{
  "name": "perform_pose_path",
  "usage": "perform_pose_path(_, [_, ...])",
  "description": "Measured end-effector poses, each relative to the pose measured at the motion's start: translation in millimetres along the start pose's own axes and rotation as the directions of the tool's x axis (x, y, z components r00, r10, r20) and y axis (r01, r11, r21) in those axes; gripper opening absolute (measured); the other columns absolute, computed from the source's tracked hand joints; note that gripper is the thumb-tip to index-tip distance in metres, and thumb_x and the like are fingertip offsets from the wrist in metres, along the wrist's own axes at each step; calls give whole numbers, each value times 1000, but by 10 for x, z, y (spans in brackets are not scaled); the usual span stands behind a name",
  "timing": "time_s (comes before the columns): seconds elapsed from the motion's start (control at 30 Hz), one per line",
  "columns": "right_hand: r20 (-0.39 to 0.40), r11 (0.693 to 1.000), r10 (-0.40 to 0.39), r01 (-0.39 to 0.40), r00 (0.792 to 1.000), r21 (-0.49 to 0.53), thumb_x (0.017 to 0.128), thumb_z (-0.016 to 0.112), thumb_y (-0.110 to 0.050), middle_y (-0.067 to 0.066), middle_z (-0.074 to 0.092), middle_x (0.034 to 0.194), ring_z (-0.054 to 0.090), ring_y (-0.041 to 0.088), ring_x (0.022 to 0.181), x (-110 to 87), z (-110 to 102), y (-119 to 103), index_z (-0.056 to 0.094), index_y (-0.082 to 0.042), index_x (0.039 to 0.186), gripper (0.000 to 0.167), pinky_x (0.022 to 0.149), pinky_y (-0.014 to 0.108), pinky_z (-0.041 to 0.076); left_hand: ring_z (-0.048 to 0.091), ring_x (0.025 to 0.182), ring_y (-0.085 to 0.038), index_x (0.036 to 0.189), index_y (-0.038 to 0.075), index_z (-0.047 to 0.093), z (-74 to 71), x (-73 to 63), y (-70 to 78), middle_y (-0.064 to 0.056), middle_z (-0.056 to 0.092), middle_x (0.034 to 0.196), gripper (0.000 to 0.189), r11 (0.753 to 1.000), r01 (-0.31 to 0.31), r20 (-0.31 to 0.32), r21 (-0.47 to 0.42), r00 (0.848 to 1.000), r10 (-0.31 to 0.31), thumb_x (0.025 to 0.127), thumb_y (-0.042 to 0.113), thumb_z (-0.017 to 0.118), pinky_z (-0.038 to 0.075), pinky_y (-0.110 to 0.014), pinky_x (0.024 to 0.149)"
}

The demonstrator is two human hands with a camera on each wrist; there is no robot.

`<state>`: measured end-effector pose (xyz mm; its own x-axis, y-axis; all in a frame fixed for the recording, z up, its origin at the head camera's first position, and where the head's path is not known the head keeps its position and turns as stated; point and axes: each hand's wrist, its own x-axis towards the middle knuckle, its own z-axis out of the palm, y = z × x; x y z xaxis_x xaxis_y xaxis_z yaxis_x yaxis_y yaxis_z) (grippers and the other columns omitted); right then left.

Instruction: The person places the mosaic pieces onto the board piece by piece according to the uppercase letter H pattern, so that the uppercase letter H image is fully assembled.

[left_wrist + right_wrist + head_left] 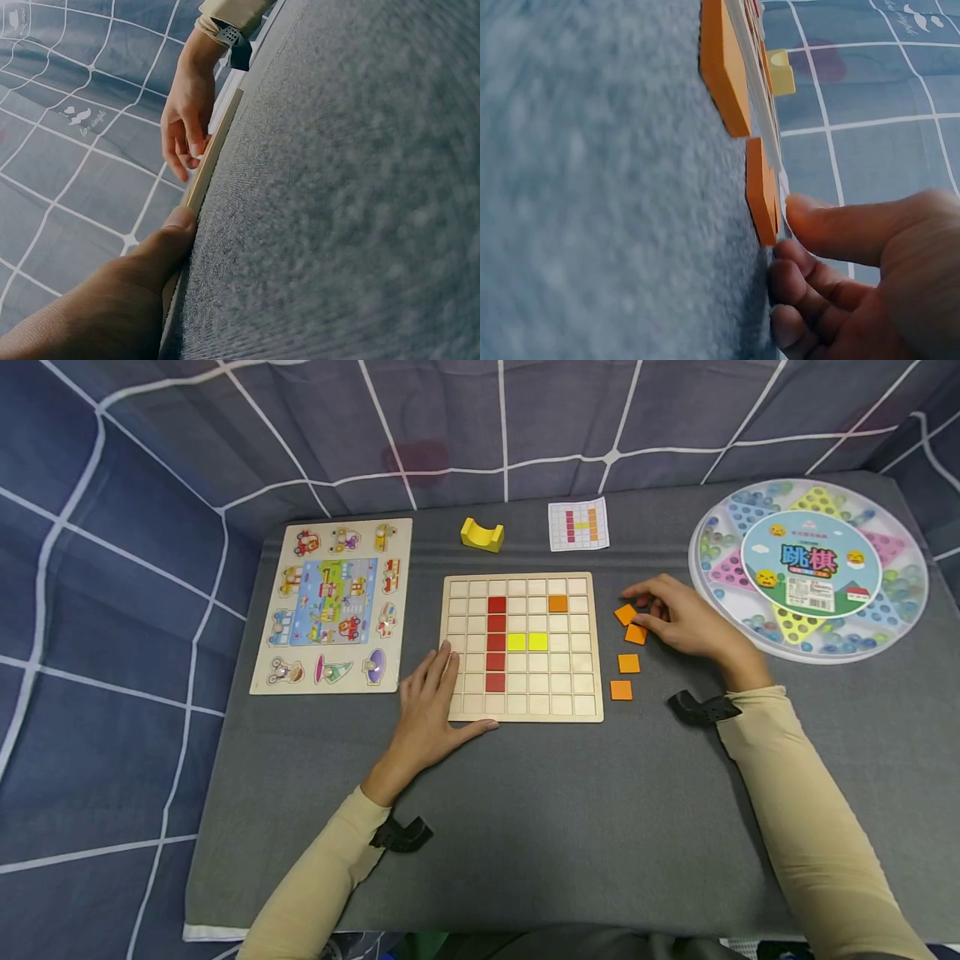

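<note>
A wooden grid board (526, 704) lies on the table. It bears a column of several red tiles (496, 642), two yellow tiles (516, 642) in a row and one orange tile (557, 603) at the upper right. Across its lower left edge rests my left hand (429, 710), fingers straight and thumb along the near edge. Right of the board, several loose orange tiles (628, 663) form an uneven line. My right hand (678, 617) is at the two farthest ones, thumb and bent fingertips right beside an orange tile (760, 191) in the right wrist view.
Behind the board lie a small printed pattern card (578, 525) and a yellow curved block (482, 536). A wooden picture puzzle (330, 677) is at the left. The round Chinese checkers box (810, 568) sits beyond my right hand. A grid-patterned curtain (450, 427) borders the table.
</note>
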<state>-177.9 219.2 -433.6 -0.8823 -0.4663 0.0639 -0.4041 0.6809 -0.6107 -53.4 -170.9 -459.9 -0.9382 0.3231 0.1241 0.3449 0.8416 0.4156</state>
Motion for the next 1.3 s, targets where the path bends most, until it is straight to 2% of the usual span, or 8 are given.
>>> perform_pose_path(0.13, [23,1000,-4,4,1000,12,92,62,2,12,54,100,41,14,78,-14,2,17,64,-3,125,34,66,23,34,19,147,-37,154,0,26,-2,-2,4,-16,18,163,115,1000,0,1,4,1000,0,71,61,78,21,-59,106])
perform_pose_path(0.3, [40,1000,18,-19,999,17,91,63,2,10,51,99,42,15,77,-10,25,28,66,-7,125,35,65,24,34,20,147,-38,153,-1,26,1,-7,4,-16,18,163,115,1000,-4,-1,7,1000,4,71,59,79,21,-59,106])
perform_pose_path(0.8, [20,998,57,-58,998,36,91,67,-2,9,52,99,42,15,76,-4,50,34,68,-9,122,32,65,24,33,20,147,-38,153,-1,26,-4,-2,2,-17,18,163,115,1000,-7,-7,4,1000,7,71,61,78,21,-58,106])
perform_pose_path(1.3, [5,998,51,-51,999,39,90,68,0,9,53,100,42,15,76,11,60,27,68,-7,119,30,65,24,33,20,147,-39,153,-2,26,2,-3,-6,-18,18,162,115,1000,-16,-14,5,1000,16,70,58,80,22,-58,106])
